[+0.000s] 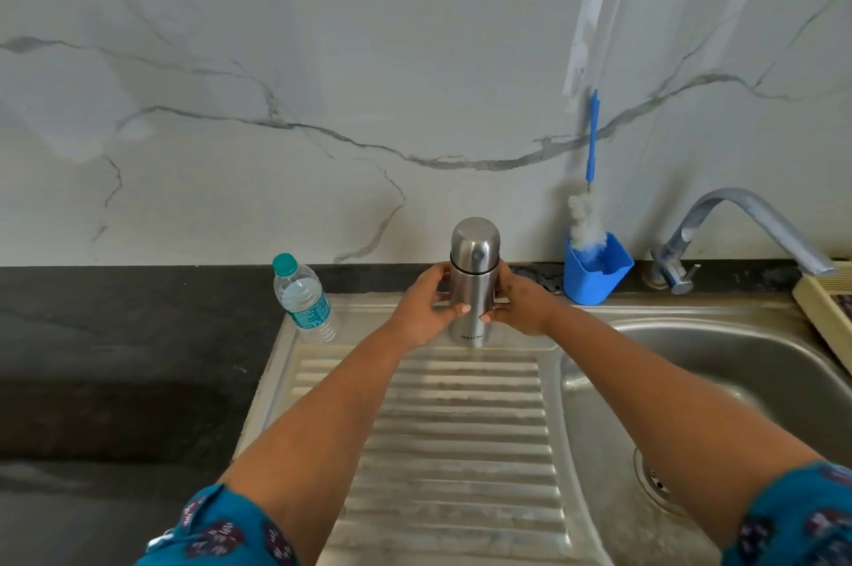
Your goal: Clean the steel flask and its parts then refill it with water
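A steel flask (474,261) with its cap on stands upright at the back of the ribbed steel draining board (461,436). My left hand (426,307) wraps its left side and my right hand (518,302) its right side, both around the body below the cap. A plastic water bottle (302,295) with a green cap stands to the left of the flask, partly filled. A bottle brush with a blue handle (591,141) and white bristles stands in a blue holder (594,270) to the right.
The sink basin (719,372) lies to the right, with its drain (657,482) near the front. A steel tap (737,233) arches over the basin. A cream tray edge (823,316) sits at far right. Dark countertop (115,358) spreads to the left, under a marble wall.
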{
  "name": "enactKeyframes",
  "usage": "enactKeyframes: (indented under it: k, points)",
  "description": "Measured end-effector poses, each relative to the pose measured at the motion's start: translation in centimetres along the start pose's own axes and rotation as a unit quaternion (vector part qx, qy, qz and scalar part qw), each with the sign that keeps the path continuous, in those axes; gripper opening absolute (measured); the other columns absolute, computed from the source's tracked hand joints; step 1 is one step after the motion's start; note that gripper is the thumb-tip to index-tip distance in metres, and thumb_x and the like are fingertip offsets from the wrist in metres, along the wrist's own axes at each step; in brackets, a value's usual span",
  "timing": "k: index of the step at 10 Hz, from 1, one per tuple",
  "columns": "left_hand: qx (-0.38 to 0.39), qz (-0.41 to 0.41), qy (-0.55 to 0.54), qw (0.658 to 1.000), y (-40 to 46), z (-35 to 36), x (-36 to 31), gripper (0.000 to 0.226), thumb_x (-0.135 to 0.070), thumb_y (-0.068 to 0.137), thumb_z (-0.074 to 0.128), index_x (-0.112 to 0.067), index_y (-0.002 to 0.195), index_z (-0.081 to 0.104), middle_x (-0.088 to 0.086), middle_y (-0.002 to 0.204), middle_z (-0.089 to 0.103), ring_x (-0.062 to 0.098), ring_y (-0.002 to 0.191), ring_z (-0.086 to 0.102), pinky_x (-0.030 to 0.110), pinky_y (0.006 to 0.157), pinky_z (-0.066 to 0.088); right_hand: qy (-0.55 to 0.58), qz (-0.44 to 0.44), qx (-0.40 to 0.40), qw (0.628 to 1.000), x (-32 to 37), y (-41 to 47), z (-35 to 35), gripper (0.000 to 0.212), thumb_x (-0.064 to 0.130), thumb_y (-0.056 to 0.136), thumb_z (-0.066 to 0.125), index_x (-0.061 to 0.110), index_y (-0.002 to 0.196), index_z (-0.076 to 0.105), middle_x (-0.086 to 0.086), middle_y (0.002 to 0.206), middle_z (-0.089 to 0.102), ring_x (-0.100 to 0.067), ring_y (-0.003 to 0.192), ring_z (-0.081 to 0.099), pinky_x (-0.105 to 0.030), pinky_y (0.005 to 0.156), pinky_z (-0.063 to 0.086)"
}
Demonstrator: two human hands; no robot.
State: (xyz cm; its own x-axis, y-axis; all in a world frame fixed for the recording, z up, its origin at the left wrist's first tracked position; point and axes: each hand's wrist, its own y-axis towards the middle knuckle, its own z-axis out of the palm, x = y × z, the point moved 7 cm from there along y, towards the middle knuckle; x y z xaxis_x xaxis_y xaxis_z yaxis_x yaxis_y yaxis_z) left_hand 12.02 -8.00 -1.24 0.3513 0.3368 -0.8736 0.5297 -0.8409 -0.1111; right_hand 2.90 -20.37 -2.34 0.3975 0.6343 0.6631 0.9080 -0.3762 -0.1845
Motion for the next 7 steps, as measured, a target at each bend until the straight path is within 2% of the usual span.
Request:
enactKeyframes:
  k: [1,2,4,5,7]
  points:
    - [0.0,0.0,0.005,1.0,0.1,0.3,0.1,0.062,-0.017,0.088,0.073,-0.022,0.14,0.041,0.0,0.141,0.05,0.019,0.12,0.057,0.03,0.097,0.046,-0.008,0.005,0.001,1.0,-0.2,-0.1,0.0,0.084,0.016,0.083,0.073,0.018,0.146,0.019,-0.005,0.131,0.058,-0.021,0.119,0.057,-0.036,0.102,0.045]
    - [0.005,0.002,0.015,1.0,0.5,0.7,0.0,0.062,-0.017,0.089,0.072,-0.023,0.141,0.04,0.001,0.143,0.049,0.022,0.124,0.056,0.037,0.103,0.047,-0.012,0.01,-0.004,1.0,-0.4,-0.3,-0.2,0.085,0.016,0.083,0.073,0.019,0.147,0.016,-0.005,0.132,0.058,-0.021,0.12,0.056,-0.035,0.102,0.046]
    - [0.02,-0.003,0.023,1.0,0.7,0.9,-0.1,0.063,-0.017,0.089,0.071,-0.024,0.142,0.038,0.001,0.146,0.047,0.023,0.128,0.054,0.04,0.106,0.045,0.002,0.027,-0.006,1.0,-0.5,-0.4,-0.1,0.089,0.015,0.082,0.074,0.022,0.148,0.014,-0.006,0.132,0.057,-0.024,0.121,0.055,-0.041,0.102,0.047]
    - [0.021,0.001,0.024,0.999,0.6,1.2,0.2,0.063,-0.018,0.089,0.072,-0.024,0.142,0.038,0.001,0.146,0.047,0.023,0.129,0.052,0.035,0.104,0.044,0.0,0.031,-0.012,0.999,-0.7,-0.5,0.1,0.089,0.015,0.081,0.075,0.022,0.147,0.014,-0.006,0.131,0.057,-0.023,0.12,0.056,-0.041,0.101,0.048]
    - [0.001,0.015,0.023,1.0,0.7,1.4,0.2,0.067,-0.018,0.089,0.071,-0.025,0.144,0.035,0.0,0.147,0.047,0.023,0.134,0.048,0.034,0.105,0.042,0.003,0.024,-0.034,0.999,-0.7,-0.3,0.2,0.089,0.018,0.079,0.077,0.02,0.145,0.018,-0.005,0.13,0.057,-0.024,0.119,0.056,-0.039,0.101,0.047]
